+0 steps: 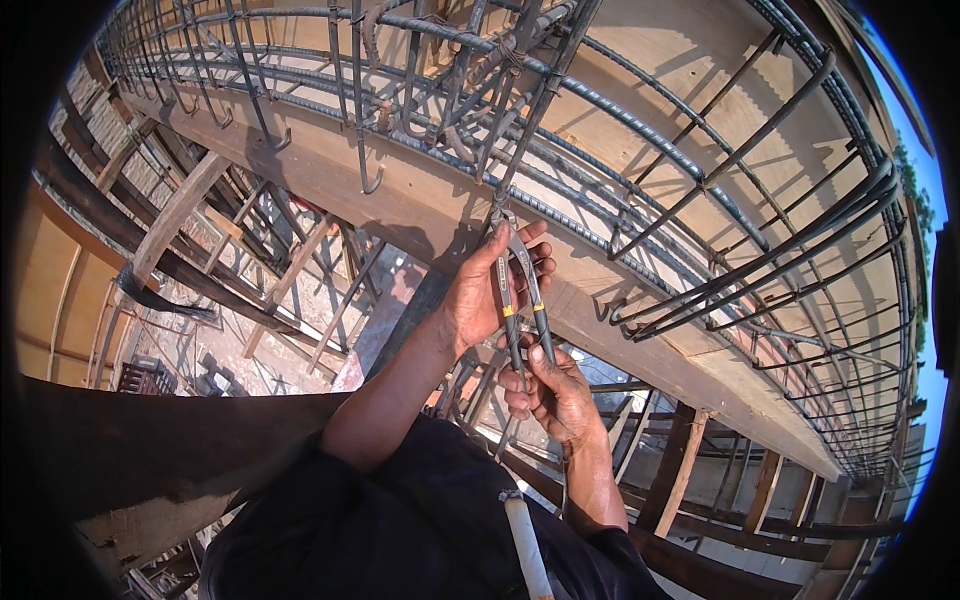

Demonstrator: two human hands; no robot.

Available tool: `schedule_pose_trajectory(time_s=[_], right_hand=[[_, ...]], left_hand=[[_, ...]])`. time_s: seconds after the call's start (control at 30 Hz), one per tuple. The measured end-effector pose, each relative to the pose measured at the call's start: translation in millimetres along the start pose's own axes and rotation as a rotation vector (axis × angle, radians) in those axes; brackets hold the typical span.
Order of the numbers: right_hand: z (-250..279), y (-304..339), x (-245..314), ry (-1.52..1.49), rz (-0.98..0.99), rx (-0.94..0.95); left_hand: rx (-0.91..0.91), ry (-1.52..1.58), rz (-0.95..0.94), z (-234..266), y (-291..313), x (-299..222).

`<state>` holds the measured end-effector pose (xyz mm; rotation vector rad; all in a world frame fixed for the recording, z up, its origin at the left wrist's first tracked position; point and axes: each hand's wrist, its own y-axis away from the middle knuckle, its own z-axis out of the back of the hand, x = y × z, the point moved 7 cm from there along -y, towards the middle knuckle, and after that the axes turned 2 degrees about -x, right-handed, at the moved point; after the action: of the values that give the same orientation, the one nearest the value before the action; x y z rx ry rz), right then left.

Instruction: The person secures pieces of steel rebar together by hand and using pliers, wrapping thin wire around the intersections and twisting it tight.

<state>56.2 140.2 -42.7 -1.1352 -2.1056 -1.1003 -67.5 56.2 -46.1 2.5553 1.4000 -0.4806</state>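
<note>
Well | my right hand (562,398) grips the handles of the pliers (504,285) | my left hand (477,302) curls behind their top, can't tell if it pinches | their tip is up by the metal bars (565,220)

Sunlit plywood (685,32), timber post (182,215)

Your left forearm (385,400) slants up and rightward, the left hand (472,297) raised with fingers (541,248) curled. Your right hand (567,402) sits lower, thumb and fingers bent inward, its wrist (588,447) beneath.
</note>
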Motion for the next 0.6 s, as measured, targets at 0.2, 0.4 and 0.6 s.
schedule_pose_trajectory(time_s=[0.2, 0.4, 0.6], right_hand=[[10, -20, -34, -0.14, 0.043, 0.046], [15, -26, -29, -0.1, 0.102, 0.087], [-29, 51, 52, 1.367, 0.646, -0.683]], left_hand=[[-0.189, -0.215, 0.218, -17, 5, 13], [-0.231, -0.276, 0.184, -11, 0, 12], [-0.467, -0.259, 0.011, -26, 1, 12]])
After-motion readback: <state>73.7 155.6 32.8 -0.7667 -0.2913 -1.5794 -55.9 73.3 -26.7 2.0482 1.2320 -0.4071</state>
